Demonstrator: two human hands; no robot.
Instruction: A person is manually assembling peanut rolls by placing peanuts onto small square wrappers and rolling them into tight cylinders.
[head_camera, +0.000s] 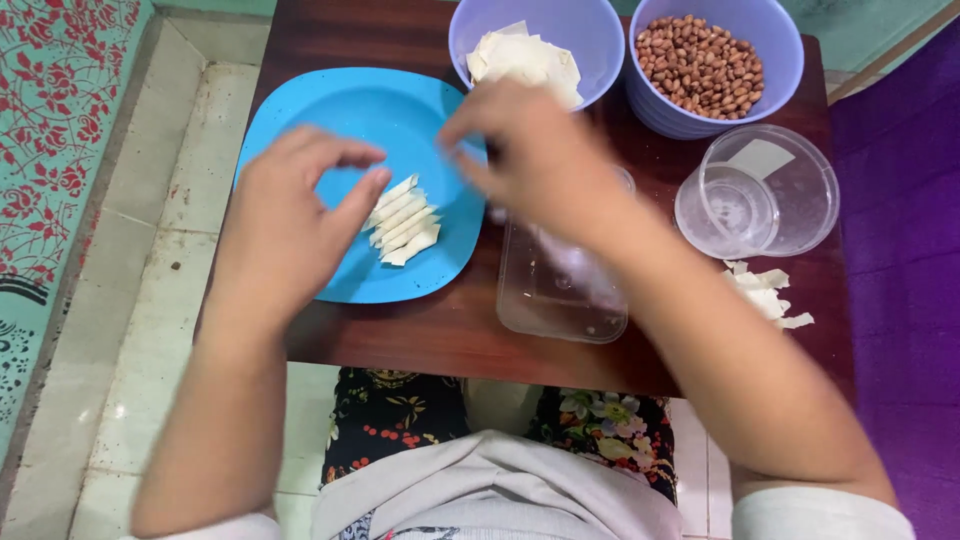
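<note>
Over the blue plate (300, 110) on the table (420, 330), the left hand (285, 225) hovers loosely open beside the rolled pastry sticks (402, 222), while the right hand (530, 150), blurred, seems to pinch something; probably best laying each roll snugly alongside the row.

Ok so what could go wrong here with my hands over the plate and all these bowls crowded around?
The right hand hovers close to the bowl of wrappers and the clear container; a quick sweep might knock either. The container sits near the table's front edge and could slide off. The left hand, right beside the rolled pieces on the blue plate, could scatter them.
</note>
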